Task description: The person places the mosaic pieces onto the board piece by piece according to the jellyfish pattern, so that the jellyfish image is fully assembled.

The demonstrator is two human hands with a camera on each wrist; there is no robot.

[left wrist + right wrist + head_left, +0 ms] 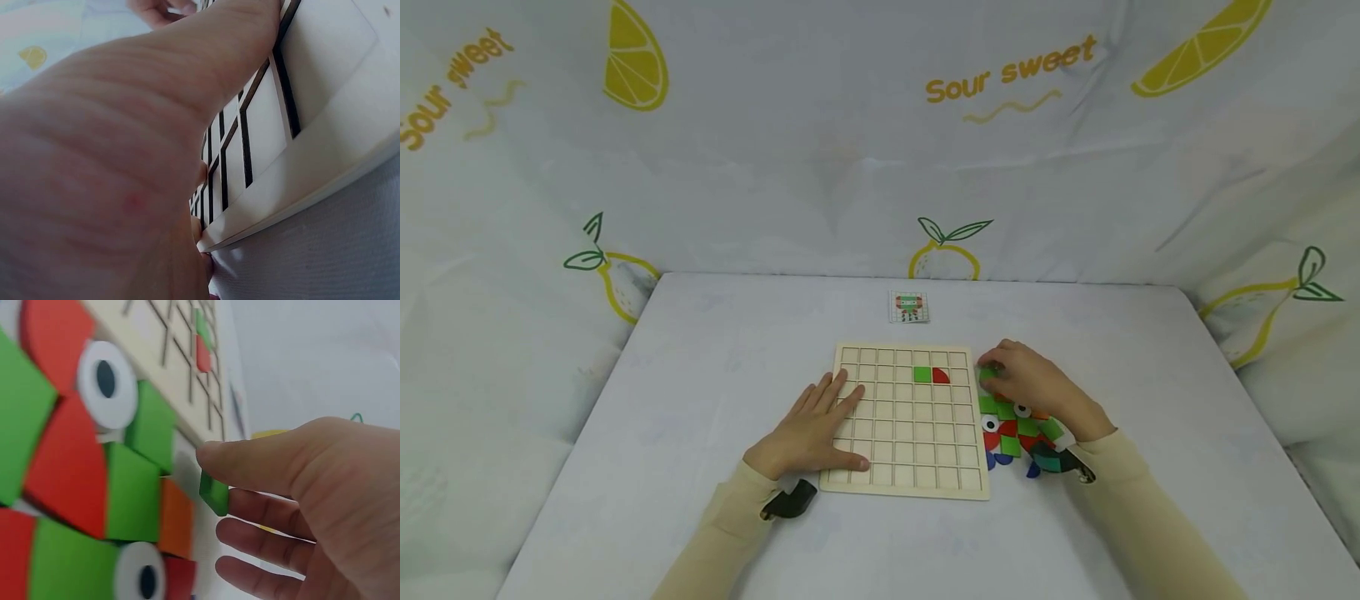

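Observation:
A pale wooden grid board [904, 433] lies on the table, with a green square tile [922, 375] and a red quarter-circle tile [941, 377] side by side in its upper right cells. My left hand [816, 425] rests on the board's left side with fingers spread. Just past the board's right edge, my right hand [1033, 379] pinches a green tile [214, 492] between thumb and fingers. Below that hand lies a pile of loose tiles [1009, 427]: green squares, red and blue rounded pieces, an orange one and white eye discs.
A small picture card [909, 307] with a green and red figure lies behind the board. The white table [715, 350] meets a lemon-print cloth [820, 167] at the back. A dark wrist device [790, 502] sits at the left cuff.

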